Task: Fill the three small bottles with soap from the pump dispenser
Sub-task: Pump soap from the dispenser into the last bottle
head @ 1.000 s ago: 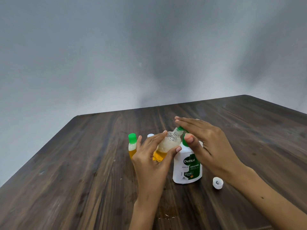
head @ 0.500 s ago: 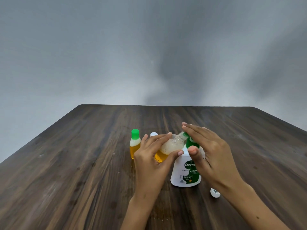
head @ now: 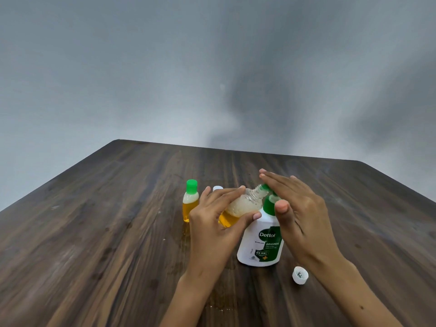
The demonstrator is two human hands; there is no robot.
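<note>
Fingers (head: pixel 278 182) hide the pump dispenser's (head: pixel 262 241) head and nozzle.

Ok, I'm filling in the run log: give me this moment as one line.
left hand: holds tilted open bottle at nozzle | right hand: flat on pump dispenser | loose cap: on table

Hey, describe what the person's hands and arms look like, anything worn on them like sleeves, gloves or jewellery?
Both forearms are bare as far as the frame shows: no sleeves in view. The left hand and right hand wear no gloves, and no rings, watch or bracelets show at fingers or wrists. Fingernails look short and unpainted. A small dark mark sits on the right forearm.
</note>
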